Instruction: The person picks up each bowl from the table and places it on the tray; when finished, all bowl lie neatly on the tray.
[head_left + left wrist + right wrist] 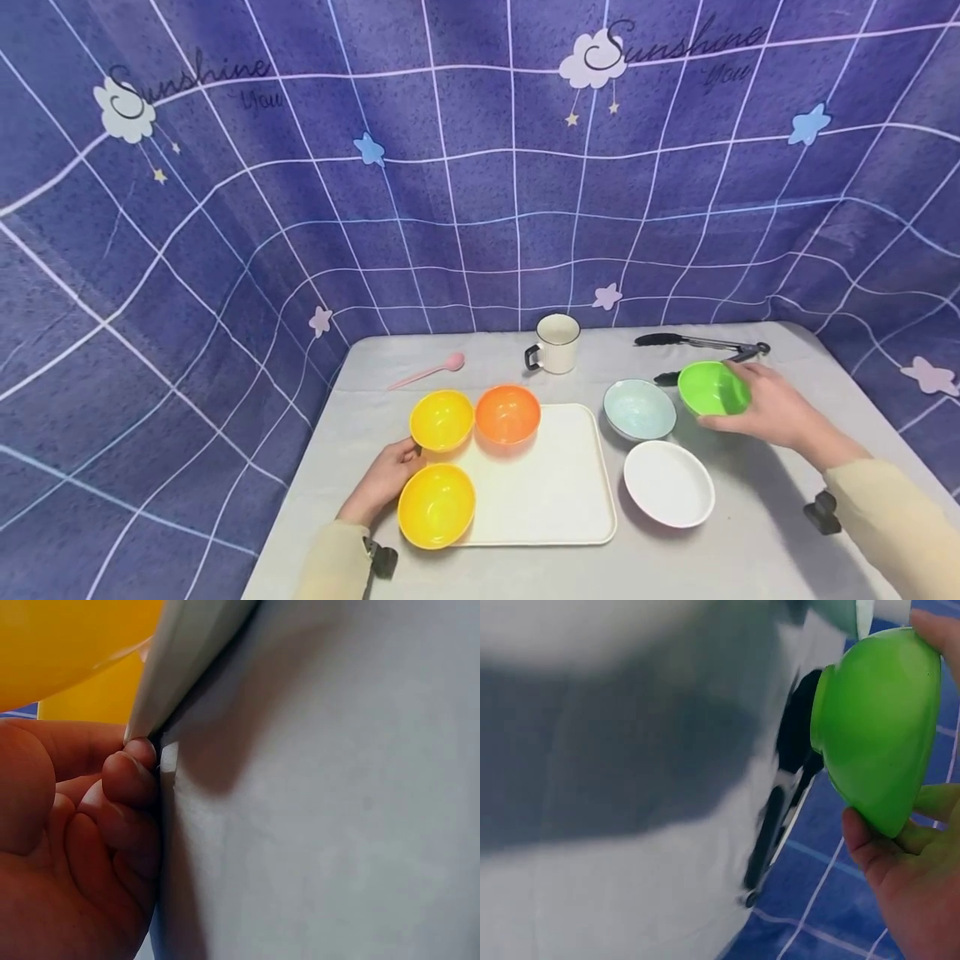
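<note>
My right hand [772, 406] grips a green bowl [708, 388] by its rim, and in the right wrist view the bowl [885, 727] is held off the table. Below and behind it lie black-tipped tongs [705, 342]. My left hand [387, 476] is at the left edge of a white tray [543, 492]; in the left wrist view its curled fingers [127, 780] hold the tray's rim [176, 667]. On the tray's left side sit two yellow bowls [442, 421], one at the back and one at the front. An orange bowl [507, 417] stands beside the back one.
Right of the tray are a pale blue bowl [639, 410] and a white bowl [669, 485]. A white mug [557, 343] with a dark handle stands behind the tray, and a pink spoon [435, 369] lies at the back left. A blue patterned curtain [480, 183] hangs behind the table.
</note>
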The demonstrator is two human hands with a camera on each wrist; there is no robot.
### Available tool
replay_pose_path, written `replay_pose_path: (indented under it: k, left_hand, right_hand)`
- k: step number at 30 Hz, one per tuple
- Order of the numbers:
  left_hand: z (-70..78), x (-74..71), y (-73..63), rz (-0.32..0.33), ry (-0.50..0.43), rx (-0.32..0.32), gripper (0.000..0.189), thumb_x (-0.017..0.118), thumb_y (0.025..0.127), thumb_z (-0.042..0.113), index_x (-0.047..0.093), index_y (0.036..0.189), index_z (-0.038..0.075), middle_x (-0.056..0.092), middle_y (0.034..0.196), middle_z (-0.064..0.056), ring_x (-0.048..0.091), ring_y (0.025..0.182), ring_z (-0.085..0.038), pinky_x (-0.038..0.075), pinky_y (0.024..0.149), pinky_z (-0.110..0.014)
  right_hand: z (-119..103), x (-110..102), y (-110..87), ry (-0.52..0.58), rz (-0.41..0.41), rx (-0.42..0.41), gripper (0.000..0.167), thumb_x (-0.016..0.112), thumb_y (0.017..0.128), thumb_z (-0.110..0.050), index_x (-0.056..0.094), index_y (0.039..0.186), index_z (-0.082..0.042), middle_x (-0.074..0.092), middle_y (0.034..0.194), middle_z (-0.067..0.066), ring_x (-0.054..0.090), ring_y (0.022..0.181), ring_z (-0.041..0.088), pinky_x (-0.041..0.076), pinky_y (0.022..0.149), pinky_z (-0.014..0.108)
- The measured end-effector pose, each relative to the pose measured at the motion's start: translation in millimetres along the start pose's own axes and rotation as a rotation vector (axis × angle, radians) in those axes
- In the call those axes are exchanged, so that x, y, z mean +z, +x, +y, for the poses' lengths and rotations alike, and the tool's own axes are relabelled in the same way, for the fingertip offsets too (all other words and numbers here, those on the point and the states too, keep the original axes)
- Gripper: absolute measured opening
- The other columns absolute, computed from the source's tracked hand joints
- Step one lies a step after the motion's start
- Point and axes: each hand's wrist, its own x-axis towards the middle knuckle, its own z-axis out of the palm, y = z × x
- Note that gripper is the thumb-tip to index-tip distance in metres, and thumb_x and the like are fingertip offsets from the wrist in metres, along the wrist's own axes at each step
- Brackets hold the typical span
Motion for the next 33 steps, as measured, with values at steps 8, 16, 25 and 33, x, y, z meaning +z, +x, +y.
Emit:
replay_pose_path:
  k: [8, 16, 25, 33]
  left_hand:
    - [3.6, -0.5, 4.5, 0.008, 0.004, 0.038, 0.039, 0.065, 0.099, 0.019, 0.068, 0.137, 0.013, 0.075, 0.109, -0.001, 0.060, 0.116, -0.026, 0.039, 0.109, -0.062]
    - [4.2, -0.9, 3.6, 0.005, 0.005, 0.031, 0.038, 0.065, 0.100, 0.020, 0.068, 0.137, 0.013, 0.074, 0.121, -0.004, 0.059, 0.126, -0.032, 0.036, 0.111, -0.065]
    - [4.7, -1.4, -1.7, -0.001, -0.004, 0.012, 0.039, 0.065, 0.101, 0.020, 0.066, 0.139, 0.010, 0.076, 0.109, -0.004, 0.061, 0.121, -0.032, 0.036, 0.111, -0.065]
    - [3.9, -1.3, -3.5, 0.002, -0.011, 0.022, 0.042, 0.066, 0.100, 0.021, 0.065, 0.141, 0.011, 0.075, 0.120, -0.006, 0.056, 0.131, -0.035, 0.033, 0.113, -0.065]
  right_hand:
    - [-35, -4, 4.6, 0.016, 0.032, -0.079, 0.117, 0.093, 0.067, -0.056, 0.046, 0.143, 0.019, 0.052, 0.133, 0.043, 0.052, 0.118, 0.061, 0.045, 0.093, 0.072]
    - [-84, 14, 13.1, 0.051, 0.012, -0.158, 0.116, 0.092, 0.067, -0.059, 0.048, 0.145, 0.014, 0.053, 0.135, 0.039, 0.052, 0.122, 0.057, 0.045, 0.096, 0.071]
    - [-147, 50, 13.2, 0.100, -0.046, -0.226, 0.118, 0.092, 0.064, -0.061, 0.048, 0.148, 0.009, 0.054, 0.139, 0.032, 0.054, 0.127, 0.049, 0.047, 0.100, 0.065]
    - [-192, 83, -2.7, 0.133, -0.123, -0.280, 0.119, 0.094, 0.060, -0.057, 0.048, 0.149, 0.008, 0.055, 0.140, 0.025, 0.055, 0.128, 0.040, 0.048, 0.103, 0.056]
